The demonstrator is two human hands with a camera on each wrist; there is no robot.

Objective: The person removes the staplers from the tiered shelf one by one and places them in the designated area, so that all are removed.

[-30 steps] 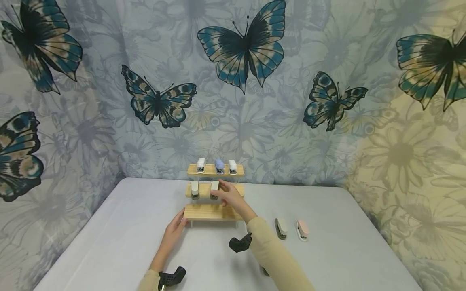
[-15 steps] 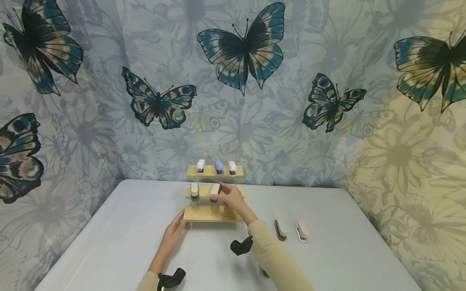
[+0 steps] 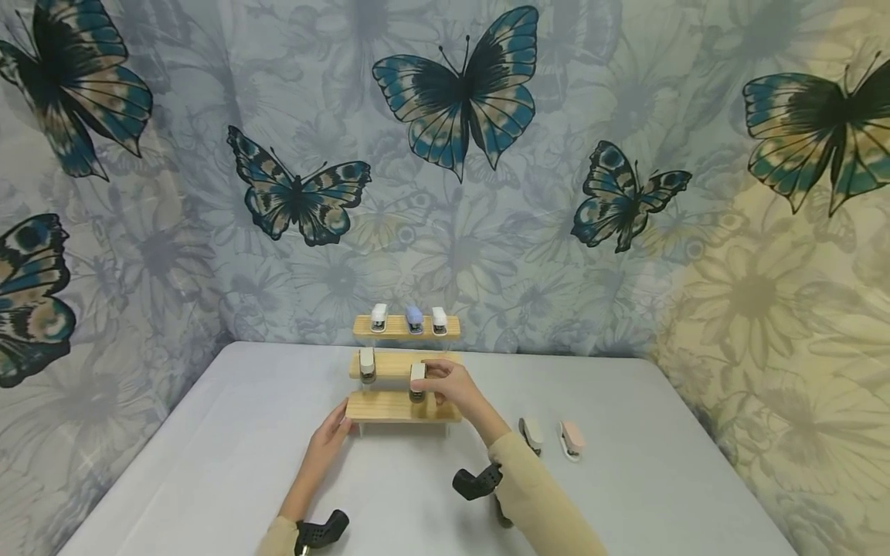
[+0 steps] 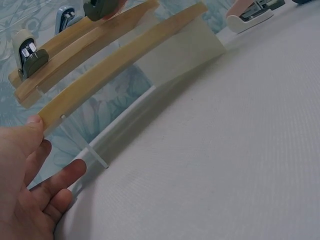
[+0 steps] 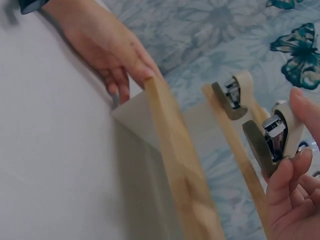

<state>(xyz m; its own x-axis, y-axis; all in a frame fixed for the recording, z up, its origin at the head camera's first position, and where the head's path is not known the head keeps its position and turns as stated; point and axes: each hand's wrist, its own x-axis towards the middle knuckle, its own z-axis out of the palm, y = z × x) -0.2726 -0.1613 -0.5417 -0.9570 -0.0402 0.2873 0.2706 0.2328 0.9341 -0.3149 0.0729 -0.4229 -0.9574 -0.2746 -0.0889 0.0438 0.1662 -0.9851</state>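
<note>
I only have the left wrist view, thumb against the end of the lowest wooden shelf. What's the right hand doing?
Observer: The right hand pinches a cream stapler in front of the middle shelf.
Operator: How many staplers are on the top shelf?
Observer: Three stand on the top shelf: white, blue, white.
Operator: I see one stapler lying on the table. Any more?
Observer: Two lie on the table, a beige stapler and a pink stapler, right of the rack.

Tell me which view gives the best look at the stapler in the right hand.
The right wrist view: the stapler fills it close up, pinched by the right hand, metal mouth showing. The head view shows it small. The left wrist view catches only a dark sliver at the top edge.
</note>
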